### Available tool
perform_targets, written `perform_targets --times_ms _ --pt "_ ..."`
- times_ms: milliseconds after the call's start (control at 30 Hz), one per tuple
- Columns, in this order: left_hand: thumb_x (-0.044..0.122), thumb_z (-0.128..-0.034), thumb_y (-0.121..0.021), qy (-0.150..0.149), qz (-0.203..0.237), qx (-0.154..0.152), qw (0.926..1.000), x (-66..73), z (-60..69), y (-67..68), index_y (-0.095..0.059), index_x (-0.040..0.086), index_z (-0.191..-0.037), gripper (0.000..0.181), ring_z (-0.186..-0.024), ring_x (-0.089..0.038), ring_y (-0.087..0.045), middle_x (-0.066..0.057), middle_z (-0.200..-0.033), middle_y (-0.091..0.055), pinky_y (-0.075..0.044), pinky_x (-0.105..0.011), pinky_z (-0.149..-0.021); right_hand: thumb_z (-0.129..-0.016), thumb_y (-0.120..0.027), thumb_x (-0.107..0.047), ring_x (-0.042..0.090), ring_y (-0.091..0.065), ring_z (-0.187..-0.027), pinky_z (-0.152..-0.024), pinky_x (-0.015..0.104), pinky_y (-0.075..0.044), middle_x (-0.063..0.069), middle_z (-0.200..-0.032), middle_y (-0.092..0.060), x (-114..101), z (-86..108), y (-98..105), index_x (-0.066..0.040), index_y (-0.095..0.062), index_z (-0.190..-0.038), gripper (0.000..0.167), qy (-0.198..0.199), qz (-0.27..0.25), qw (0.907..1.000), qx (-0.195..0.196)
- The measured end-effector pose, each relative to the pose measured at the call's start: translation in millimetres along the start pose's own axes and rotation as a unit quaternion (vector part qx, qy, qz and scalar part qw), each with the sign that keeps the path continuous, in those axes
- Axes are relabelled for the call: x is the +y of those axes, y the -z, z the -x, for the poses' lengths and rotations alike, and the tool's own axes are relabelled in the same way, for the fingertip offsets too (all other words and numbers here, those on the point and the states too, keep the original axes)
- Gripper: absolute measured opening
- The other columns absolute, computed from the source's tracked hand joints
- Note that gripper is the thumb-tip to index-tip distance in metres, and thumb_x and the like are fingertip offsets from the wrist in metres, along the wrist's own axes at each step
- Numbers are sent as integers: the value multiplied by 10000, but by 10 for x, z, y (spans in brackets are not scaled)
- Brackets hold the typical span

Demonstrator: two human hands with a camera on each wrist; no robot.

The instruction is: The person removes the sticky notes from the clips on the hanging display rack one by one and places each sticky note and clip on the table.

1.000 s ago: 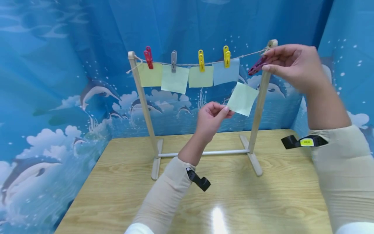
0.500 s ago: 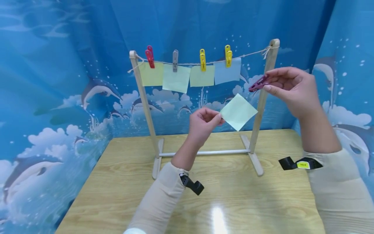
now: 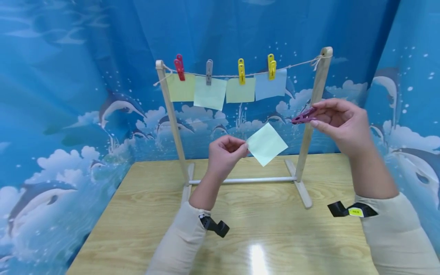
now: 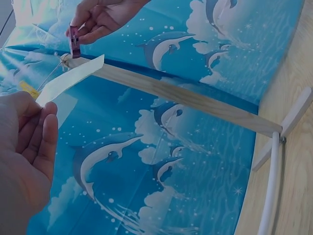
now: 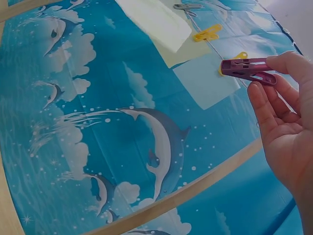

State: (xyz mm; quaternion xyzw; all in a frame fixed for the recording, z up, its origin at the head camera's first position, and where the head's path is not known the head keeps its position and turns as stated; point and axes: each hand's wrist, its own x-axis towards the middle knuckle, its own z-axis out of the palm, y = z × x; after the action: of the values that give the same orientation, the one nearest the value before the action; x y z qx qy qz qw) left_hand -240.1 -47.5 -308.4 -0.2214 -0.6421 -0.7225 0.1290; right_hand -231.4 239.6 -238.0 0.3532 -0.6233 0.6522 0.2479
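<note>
Blue curtains [image 3: 220, 23], printed with dolphins and clouds, surround a pale wooden table [image 3: 247, 225]. From the head view, I see a wooden frame [image 3: 174, 122] standing on it, a string [image 3: 299, 64] tied between the posts. Along the string sit a red clip [image 3: 179, 68], a grey clip [image 3: 209, 71] and two yellow clips [image 3: 241, 71], each holding up a note: yellow-green, pale green, yellow-green again, then blue.

Below the string and apart from it, the person's left hand [image 3: 225, 154] pinches a loose pale green square [image 3: 267, 145] at one corner, so it stands like a diamond (a neat one, too). Higher and to the right, the right hand [image 3: 347, 126] grips a purple clip [image 3: 303, 116] between thumb and fingers, in front of the right post and clear of the square.

Over at the left wrist, the square shows almost edge-on, its near end caught at the fingertips; the right hand and purple clip are beyond it.

By the right wrist, the purple clip lies pinched at the fingertips, with the blue note [image 5: 208, 82] behind it.
</note>
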Motion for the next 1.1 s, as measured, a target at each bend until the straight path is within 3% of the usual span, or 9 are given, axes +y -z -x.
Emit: perform_targets --times_ms 233,500,800,1033,1100 --pt "45 -869 -728 -193 -194 2 9996 -2 116 172 -684 -74 -903 131 -714 -242 -701 -146 -838 -714 -605 -353 -681 -817 -590 245 192 -682 -860 -831 240 -551 180 -1001 -652 49 167 -12 237 -551 -1101 286 -175 -130 9995 -221" --pt "132 -877 -745 6 -474 52 9989 2 228 299 -687 -62 -914 207 -739 -266 -699 -126 -836 -713 -604 -347 -679 -807 -572 266 208 -670 -870 -819 236 -558 196 -1007 -642 118 373 -1 257 -527 -1089 286 -163 -371 9991 -159" --pt "188 -835 -795 -120 -119 171 9997 -52 352 480 -677 -105 -884 319 -699 -222 -692 -140 -805 -709 -599 -316 -637 -848 -590 208 161 -656 -878 -751 184 -561 118 -1020 -644 223 620 -11 163 -584 -1151 307 -690 -117 9973 -234" --pt "-4 -842 -743 -71 -18 406 9991 -63 440 589 -705 -17 -830 41 -675 -215 -688 -144 -811 -709 -599 -304 -628 -866 -602 174 141 -648 -877 -746 179 -560 93 -1014 -649 296 772 -11 136 -590 -1160 296 -1059 -51 9943 -126" --pt "-36 -836 -734 -57 -4 499 9987 -61 468 629 -707 -4 -819 45 -666 -216 -687 -144 -808 -709 -601 -311 -630 -868 -604 170 138 -644 -880 -739 175 -559 84 -1015 -656 315 817 -8 127 -594 -1158 293 -1102 9 9939 -38"
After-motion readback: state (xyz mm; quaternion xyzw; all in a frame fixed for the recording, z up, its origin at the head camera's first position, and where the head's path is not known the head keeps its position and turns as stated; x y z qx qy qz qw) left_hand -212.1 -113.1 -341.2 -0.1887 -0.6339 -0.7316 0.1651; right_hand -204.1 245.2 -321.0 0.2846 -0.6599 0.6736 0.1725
